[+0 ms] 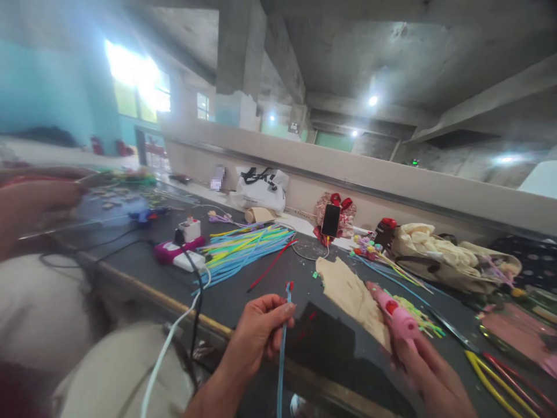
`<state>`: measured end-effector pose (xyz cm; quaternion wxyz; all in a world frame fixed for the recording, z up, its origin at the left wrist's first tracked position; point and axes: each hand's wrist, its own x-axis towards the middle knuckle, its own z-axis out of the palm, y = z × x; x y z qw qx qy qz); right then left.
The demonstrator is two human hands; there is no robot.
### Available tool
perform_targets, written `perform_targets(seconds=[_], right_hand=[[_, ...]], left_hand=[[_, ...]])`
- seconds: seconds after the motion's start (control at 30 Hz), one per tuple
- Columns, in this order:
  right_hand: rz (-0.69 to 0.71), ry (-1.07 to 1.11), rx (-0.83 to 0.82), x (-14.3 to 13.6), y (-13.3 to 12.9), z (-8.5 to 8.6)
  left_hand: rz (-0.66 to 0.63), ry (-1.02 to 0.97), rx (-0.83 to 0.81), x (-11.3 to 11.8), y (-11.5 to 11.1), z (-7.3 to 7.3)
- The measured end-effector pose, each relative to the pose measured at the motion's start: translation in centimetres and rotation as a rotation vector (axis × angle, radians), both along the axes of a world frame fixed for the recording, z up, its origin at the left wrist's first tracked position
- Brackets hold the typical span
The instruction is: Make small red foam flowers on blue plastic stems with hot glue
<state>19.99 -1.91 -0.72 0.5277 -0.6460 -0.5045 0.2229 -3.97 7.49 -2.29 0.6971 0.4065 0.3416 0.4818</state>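
Observation:
Pinched between the fingers of my left hand is a blue stem, held upright near its top, where a small red piece shows. My right hand is wrapped round a pink glue gun; its nozzle end lies over a cream cloth piece on the dark table. A red stem rests on the table beyond my left hand. Farther back lies a bundle of blue, yellow and green stems. Small green and yellow pieces are beside the glue gun.
Scissors and yellow-handled pliers lie at right. A power strip with cables stands at left. A phone leans against a red patterned bag. Another person's hand is at the far left, blurred.

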Motion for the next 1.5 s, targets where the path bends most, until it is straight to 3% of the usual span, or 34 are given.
perform_targets(seconds=[0.1, 0.23, 0.37, 0.43, 0.5, 0.6, 0.8, 1.0, 1.13, 1.3, 1.5], right_hand=[[0.042, 0.001, -0.109, 0.3, 1.8, -0.5], [0.023, -0.298, -0.059, 1.9, 2.4, -0.4], [0.070, -0.493, -0.128, 2.8, 0.2, 0.1], [0.101, -0.531, -0.170, 3.3, -1.1, 0.2], [0.113, -0.555, -0.195, 3.8, -1.9, 0.0], [0.092, -0.574, -0.213, 4.6, -2.3, -0.3], [0.064, -0.578, -0.186, 4.8, -1.7, -0.5], [0.042, -0.553, -0.183, 4.7, -1.6, -0.7], [0.045, -0.511, -0.172, 4.9, -1.4, -0.9], [0.054, -0.478, -0.155, 4.9, -1.2, -1.2], [0.048, -0.466, -0.137, 4.5, -1.5, -1.1]], left_hand=[[0.022, 0.017, 0.000, -0.2, -0.1, 0.2], [0.020, 0.067, 0.046, -0.1, -1.2, 1.8], [-0.199, 0.118, 0.098, 2.1, -3.1, 3.4], [-0.340, 0.116, 0.035, 4.0, -3.7, 3.7], [-0.353, 0.162, 0.013, 5.9, -3.8, 3.7], [-0.314, 0.241, 0.034, 7.9, -2.7, 3.2], [-0.337, 0.070, 0.078, 8.7, 1.2, 2.3], [-0.312, 0.018, 0.104, 7.6, 4.2, 4.1], [-0.363, 0.035, 0.103, 6.9, 5.2, 5.1], [-0.438, 0.064, 0.028, 7.7, 4.6, 4.6], [-0.467, 0.104, -0.051, 9.9, 2.4, 2.6]])
